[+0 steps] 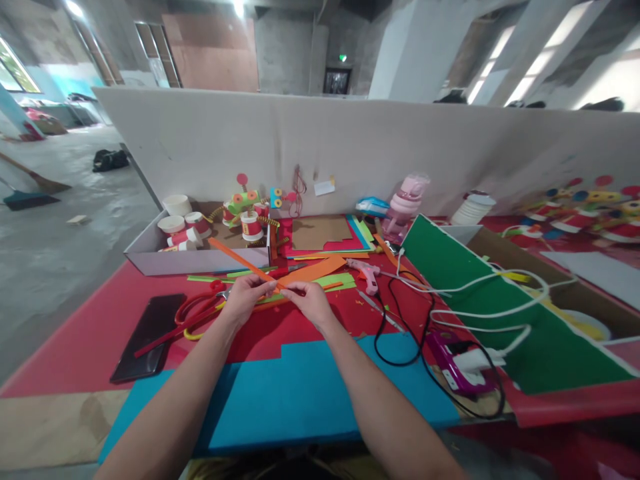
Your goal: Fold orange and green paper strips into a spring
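An orange paper strip (pixel 239 257) is pinched at its near end between both hands, its far end sloping up to the left. My left hand (pixel 247 298) grips it with thumb and fingertips, and my right hand (pixel 309 301) pinches the same end close beside. Under and behind the hands lie a wider orange paper piece (pixel 320 269) and green paper strips (pixel 347 281). Red-handled scissors (pixel 200 303) rest left of my left hand, partly covered. A pink glue gun (pixel 367 275) lies to the right, near a thin pen-like craft knife (pixel 380 310).
A black phone (pixel 150 333) lies at left. Behind it a white box (pixel 200 262) holds paper cups and small figures. Blue sheet (pixel 280 400) covers the front edge. A purple power strip (pixel 457 363), looping cables and a green-sided box (pixel 500 307) stand at right.
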`<state>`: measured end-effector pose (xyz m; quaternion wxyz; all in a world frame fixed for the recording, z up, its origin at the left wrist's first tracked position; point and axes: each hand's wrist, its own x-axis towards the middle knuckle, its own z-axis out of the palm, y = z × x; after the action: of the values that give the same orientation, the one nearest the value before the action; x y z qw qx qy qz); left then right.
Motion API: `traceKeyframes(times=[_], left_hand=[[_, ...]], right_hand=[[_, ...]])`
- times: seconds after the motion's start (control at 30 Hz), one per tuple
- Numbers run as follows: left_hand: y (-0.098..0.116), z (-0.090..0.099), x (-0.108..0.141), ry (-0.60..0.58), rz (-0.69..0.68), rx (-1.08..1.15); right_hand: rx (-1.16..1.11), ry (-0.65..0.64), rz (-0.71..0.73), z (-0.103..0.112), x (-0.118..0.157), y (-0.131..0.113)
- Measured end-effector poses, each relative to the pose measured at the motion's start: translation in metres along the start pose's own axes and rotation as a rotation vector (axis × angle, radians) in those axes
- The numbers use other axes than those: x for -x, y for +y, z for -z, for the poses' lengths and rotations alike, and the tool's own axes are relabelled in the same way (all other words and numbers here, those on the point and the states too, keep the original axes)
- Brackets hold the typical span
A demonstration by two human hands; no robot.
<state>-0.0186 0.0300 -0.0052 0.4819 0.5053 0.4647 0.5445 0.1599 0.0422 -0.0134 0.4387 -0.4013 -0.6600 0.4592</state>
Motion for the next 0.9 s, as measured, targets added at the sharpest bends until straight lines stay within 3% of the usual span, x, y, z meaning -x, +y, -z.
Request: traceKeyframes(times=[0.2, 0.9], left_hand=[[0.0020, -0.0009, -0.0003, 0.073, 0.001, -0.023], [0.0062, -0.0044, 0.0012, 0.110, -0.002, -0.048]], right_hand=[[0.032, 0.007, -0.019, 0.0014, -0.0006, 0.0014], [0.165, 0.032, 0.033, 0.0021, 0.0014, -0.0005]])
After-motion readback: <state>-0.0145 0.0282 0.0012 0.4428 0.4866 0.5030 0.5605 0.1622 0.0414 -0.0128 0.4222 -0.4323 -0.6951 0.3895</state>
